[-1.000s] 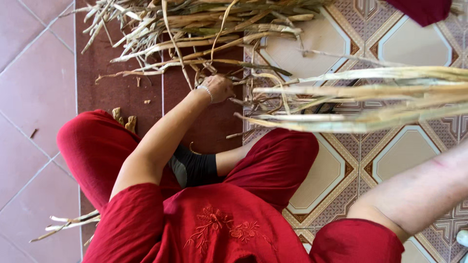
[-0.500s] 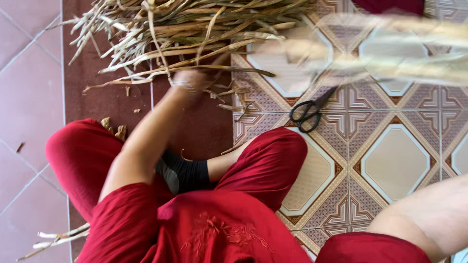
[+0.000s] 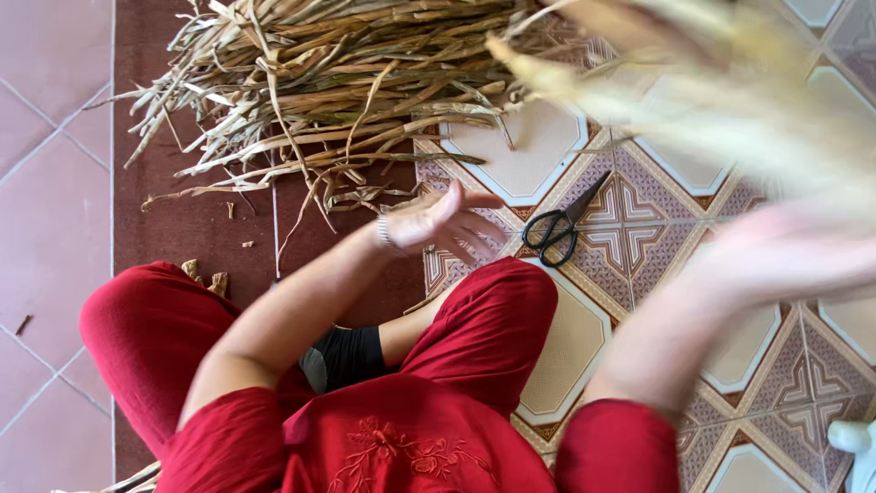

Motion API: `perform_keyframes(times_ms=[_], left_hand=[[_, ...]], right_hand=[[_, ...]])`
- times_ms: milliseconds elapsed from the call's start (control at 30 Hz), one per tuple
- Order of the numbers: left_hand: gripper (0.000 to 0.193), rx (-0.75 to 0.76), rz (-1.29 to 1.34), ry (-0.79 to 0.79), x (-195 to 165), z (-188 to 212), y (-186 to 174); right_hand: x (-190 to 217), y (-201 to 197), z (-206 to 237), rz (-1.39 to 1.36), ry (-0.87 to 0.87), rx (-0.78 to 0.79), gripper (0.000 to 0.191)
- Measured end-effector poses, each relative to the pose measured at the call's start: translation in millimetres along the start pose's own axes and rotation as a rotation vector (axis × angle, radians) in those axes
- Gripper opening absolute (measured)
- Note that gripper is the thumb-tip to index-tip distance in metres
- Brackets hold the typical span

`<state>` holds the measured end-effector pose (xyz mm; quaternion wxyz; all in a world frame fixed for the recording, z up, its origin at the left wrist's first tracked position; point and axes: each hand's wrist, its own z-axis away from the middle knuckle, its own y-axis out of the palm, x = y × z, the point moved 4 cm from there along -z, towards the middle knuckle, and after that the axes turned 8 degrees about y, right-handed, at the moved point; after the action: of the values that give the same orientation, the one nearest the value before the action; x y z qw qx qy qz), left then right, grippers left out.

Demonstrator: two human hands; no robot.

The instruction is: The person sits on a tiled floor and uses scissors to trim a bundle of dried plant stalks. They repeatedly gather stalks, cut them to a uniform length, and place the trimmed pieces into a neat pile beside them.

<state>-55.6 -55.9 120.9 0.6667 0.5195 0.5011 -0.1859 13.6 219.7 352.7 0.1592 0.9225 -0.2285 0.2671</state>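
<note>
My left hand hovers open, fingers spread, just below the near edge of a big pile of dried straw-coloured leaves on the floor. Black scissors lie on the patterned tiles right beside that hand. My right hand is raised at the right and heavily blurred. It carries a long bundle of dried leaves that sweeps across the upper right, also blurred. I sit cross-legged in red clothes.
A dark brown mat lies under the left part of the pile, with small leaf scraps by my knee. Pink tiles are at the left. A white object shows at the bottom right corner.
My left hand has pulled back from the pile and opened near the scissors. The right arm has swung the bundle upward and to the right, blurring it.
</note>
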Motion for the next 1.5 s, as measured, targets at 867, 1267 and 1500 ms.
perform_keyframes(times_ms=[867, 1267, 1500], left_hand=[[0.034, -0.622, -0.065, -0.059, -82, -34, -113], [0.042, -0.402, -0.205, 0.042, -168, -15, -93], [0.037, -0.352, -0.352, 0.154, -174, 9, -78]], right_hand=[[53, 213, 375, 0.082, -0.188, 1.287, 0.023], [21, 147, 229, 0.202, -0.004, 1.111, 0.063], [-172, -3, 217, 0.915, 0.943, 0.739, 0.033]])
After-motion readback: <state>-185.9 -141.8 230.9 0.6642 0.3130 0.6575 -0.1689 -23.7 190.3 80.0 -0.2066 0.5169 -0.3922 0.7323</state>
